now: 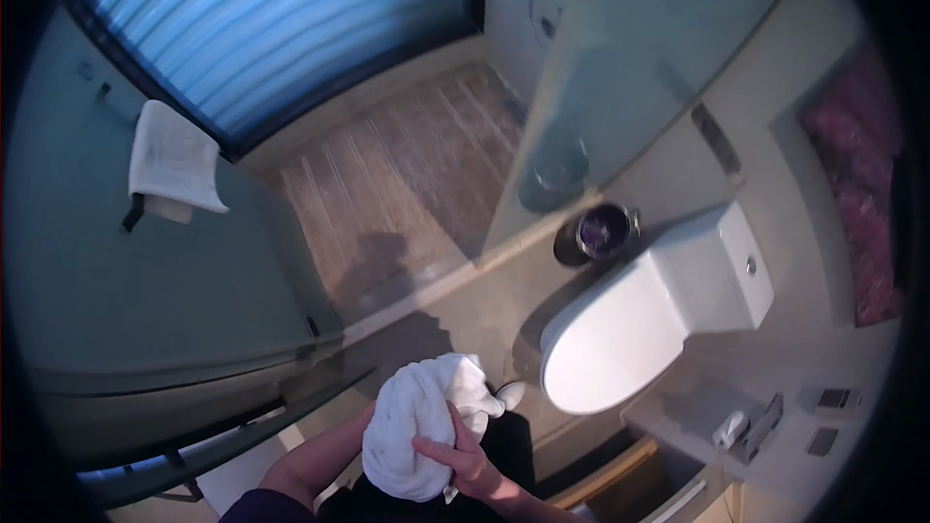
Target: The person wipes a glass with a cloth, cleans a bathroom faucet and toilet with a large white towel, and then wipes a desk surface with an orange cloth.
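Note:
A bunched white towel (410, 432) is held in front of my body, its loose end (468, 381) hanging on the far side. My right hand (471, 456) grips the towel from the right, with the thumb lying across its front. From the left, my left forearm (327, 443) reaches in behind the towel. The bundle hides my left hand, so its fingers cannot be seen. Just past the towel, a white shoe (512, 395) shows on the floor.
To the right stands a white toilet (617, 349), lid down, with a round waste bin (604, 231) beside it. Glass panels (639, 65) border the shower floor (392, 181). Another white towel (174, 160) hangs at left. A toilet paper holder (755, 430) is on the right wall.

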`<state>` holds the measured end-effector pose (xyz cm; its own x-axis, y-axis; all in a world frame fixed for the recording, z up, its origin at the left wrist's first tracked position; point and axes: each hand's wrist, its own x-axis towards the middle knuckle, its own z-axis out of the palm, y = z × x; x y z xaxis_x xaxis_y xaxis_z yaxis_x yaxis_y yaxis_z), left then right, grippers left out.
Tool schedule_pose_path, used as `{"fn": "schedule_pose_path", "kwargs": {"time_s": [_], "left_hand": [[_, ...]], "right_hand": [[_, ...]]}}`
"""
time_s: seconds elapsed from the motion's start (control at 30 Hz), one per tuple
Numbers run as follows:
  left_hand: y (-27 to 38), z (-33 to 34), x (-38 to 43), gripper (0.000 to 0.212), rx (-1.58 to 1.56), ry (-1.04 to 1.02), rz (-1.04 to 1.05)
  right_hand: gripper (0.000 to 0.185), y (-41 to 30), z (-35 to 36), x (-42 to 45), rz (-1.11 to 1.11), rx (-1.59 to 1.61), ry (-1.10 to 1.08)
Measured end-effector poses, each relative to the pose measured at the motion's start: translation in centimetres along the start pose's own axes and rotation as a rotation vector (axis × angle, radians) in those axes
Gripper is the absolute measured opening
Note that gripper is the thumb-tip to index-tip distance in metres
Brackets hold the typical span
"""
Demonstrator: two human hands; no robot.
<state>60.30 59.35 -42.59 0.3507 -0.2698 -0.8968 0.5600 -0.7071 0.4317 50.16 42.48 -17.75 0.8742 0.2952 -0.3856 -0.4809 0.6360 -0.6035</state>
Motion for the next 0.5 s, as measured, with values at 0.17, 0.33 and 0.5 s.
{"fn": "schedule_pose_path", "kwargs": {"time_s": [0.17, 0.33, 0.5], "left_hand": [[4.2, -5.4, -0.3, 0.11, -0.071, 0.089, 0.101], [8.0, -8.8, -5.0, 0.108, -0.161, 0.155, 0.153], [10.7, -12.3, -8.8, 0.105, -0.226, 0.229, 0.182]], "right_hand": [[0.061, -9.1, 4.7, 4.1, -0.052, -0.363, 0.203], [0.048, -14.7, 5.8, 6.1, -0.383, -0.821, 0.189], [0.064, -21.0, 7.3, 8.4, -0.126, 0.225, -0.046]]}}
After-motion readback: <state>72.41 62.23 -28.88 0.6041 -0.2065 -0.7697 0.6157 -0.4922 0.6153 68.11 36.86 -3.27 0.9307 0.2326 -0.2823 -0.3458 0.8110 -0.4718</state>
